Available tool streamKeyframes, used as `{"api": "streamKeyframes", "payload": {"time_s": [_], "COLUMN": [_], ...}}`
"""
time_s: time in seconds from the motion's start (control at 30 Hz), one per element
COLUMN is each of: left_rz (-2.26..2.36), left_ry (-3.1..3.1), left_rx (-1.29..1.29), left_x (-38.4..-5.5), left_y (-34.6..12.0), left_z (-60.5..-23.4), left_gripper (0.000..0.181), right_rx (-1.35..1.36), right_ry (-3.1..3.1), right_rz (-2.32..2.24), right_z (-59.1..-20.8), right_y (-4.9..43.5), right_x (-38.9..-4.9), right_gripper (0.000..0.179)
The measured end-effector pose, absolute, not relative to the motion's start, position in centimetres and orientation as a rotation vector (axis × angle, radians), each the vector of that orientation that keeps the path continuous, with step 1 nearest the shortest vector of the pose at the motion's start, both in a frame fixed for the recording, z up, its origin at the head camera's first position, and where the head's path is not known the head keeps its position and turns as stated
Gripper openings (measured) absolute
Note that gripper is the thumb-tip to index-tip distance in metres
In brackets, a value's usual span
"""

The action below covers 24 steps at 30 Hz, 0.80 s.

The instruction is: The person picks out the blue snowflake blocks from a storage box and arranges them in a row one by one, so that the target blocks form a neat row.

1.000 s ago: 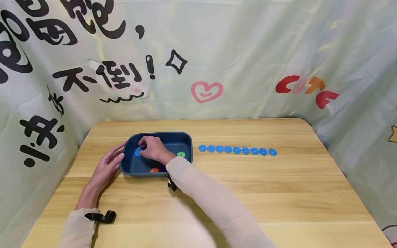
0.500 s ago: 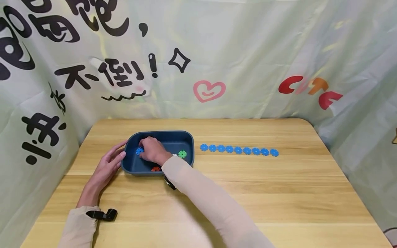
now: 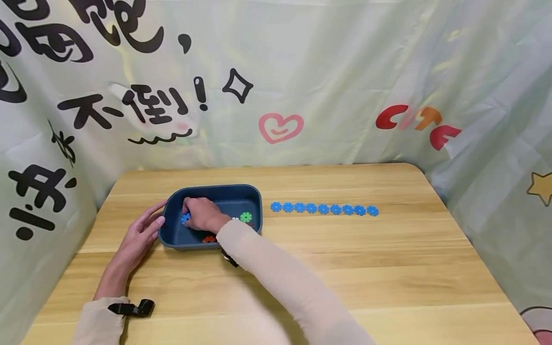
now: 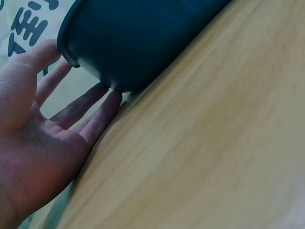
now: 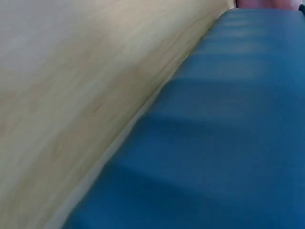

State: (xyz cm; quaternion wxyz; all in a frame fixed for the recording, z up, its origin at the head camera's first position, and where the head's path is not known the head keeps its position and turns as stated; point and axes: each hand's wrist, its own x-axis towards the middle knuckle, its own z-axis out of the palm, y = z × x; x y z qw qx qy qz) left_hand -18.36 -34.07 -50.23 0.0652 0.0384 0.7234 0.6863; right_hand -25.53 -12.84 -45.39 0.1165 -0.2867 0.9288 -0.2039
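A dark blue tray (image 3: 233, 190) stands on the left of the table in the head view. My right hand (image 3: 201, 213) reaches down into it, fingers curled and pinching a blue flower-shaped disc (image 3: 185, 219) near the tray's left end. Part of that disc is hidden by the fingers. My left hand (image 3: 140, 235) steadies the tray from outside; in the left wrist view its straight fingers (image 4: 112, 102) touch the tray's wall (image 4: 128, 43). The right wrist view is filled by the tray's outer wall (image 5: 214, 133), and the fingers are out of sight there.
Inside the tray lie a green disc (image 3: 246, 217), a red-orange disc (image 3: 209, 239) and a partly covered white disc (image 3: 235, 219). Right of the tray, several blue discs (image 3: 323, 209) lie in a row on the wooden table (image 3: 345, 268). A printed cloth (image 3: 336, 86) hangs behind.
My right fingers have closed in on the blue disc, which sits slightly nearer the tray's front than before. The left hand keeps its place at the tray. The head view has shifted a little.
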Motion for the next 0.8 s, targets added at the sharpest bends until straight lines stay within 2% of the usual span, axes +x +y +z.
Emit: {"api": "streamKeyframes", "payload": {"time_s": [0.53,0.8], "left_rz": [2.113,2.069], "left_ry": [2.144,2.176], "left_rx": [0.13,0.11], "left_x": [-18.4,-18.5], "left_y": [-34.1,-34.0], "left_z": [-50.7,-50.4], "left_gripper": [0.052,0.053], "right_rx": [-0.852,-0.812], "right_ry": [2.499,2.391], "right_rz": [-0.99,-1.247], "right_z": [-43.3,-42.2], "right_y": [-10.1,-8.8], "right_x": [-25.7,-25.1], "right_gripper": [0.013,0.019]}}
